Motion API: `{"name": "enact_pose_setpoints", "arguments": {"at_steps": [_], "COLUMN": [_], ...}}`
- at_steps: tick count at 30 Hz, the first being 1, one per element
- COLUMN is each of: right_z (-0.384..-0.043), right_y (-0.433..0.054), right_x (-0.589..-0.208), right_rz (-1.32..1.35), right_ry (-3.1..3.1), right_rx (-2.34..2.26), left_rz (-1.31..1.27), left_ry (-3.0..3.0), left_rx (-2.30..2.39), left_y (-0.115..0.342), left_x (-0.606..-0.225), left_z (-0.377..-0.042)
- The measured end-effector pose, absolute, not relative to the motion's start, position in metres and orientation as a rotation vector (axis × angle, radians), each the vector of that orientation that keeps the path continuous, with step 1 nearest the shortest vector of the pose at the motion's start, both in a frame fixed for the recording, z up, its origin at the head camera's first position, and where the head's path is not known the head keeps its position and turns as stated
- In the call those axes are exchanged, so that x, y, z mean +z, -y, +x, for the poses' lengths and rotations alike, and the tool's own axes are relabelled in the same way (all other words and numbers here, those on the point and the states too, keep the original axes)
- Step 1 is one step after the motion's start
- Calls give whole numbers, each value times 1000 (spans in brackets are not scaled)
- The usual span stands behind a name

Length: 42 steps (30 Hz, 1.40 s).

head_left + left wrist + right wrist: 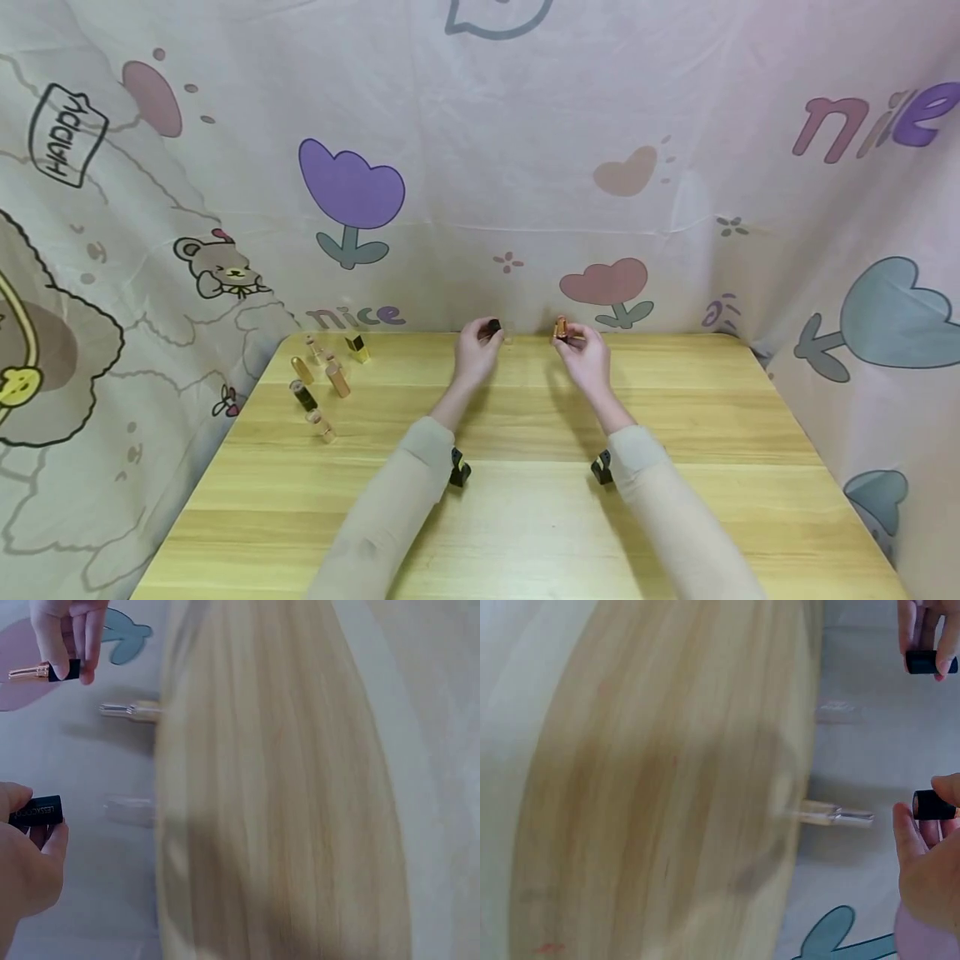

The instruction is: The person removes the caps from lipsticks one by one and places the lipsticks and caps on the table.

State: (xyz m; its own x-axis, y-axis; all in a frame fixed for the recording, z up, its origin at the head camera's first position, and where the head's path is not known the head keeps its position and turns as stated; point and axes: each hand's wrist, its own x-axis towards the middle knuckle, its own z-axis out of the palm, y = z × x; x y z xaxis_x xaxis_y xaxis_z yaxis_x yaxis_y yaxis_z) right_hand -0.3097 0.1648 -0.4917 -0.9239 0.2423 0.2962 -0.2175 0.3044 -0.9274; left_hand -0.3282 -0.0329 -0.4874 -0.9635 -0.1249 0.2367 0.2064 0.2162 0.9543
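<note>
Near the back edge of the table my left hand [476, 354] pinches a black lipstick cap [46, 811] with lettering on its side. To its right, my right hand [587, 358] holds an uncapped lipstick [561, 327], copper-coloured above and black at the base. The cap and the lipstick are apart, both raised off the table. Between the hands, a clear cap [838, 712] stands at the table's back edge in the right wrist view. Close by it is an uncapped pale gold lipstick tube [133, 711] with a shiny silvery upper part, seen upright in the left wrist view.
Several lipsticks stand at the back left, among them a black one [303, 396], a gold one [302, 369], a rose-gold one [337, 379] and a black-and-gold one [357, 348]. A patterned cloth [465, 167] hangs behind the wooden table [525, 533].
</note>
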Motion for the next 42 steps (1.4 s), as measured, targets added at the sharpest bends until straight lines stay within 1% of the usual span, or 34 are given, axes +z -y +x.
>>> {"name": "enact_pose_setpoints", "arguments": {"at_steps": [13,25,42], "right_z": [-334,-340,-342], "right_y": [-180,-184,-187], "right_x": [-512,-517,-519], "right_rz": [-123,-65,-84], "right_ry": [2534,2685,2744], "right_rx": [1514,1365,1335], "left_rz": [-76,-88,-171], "left_ry": [2511,2728,2801], "left_rx": [-1633,-1489,-1402], "left_y": [29,26,23], "left_x": [-509,-511,-515], "left_z": [-350,-349,-351]}}
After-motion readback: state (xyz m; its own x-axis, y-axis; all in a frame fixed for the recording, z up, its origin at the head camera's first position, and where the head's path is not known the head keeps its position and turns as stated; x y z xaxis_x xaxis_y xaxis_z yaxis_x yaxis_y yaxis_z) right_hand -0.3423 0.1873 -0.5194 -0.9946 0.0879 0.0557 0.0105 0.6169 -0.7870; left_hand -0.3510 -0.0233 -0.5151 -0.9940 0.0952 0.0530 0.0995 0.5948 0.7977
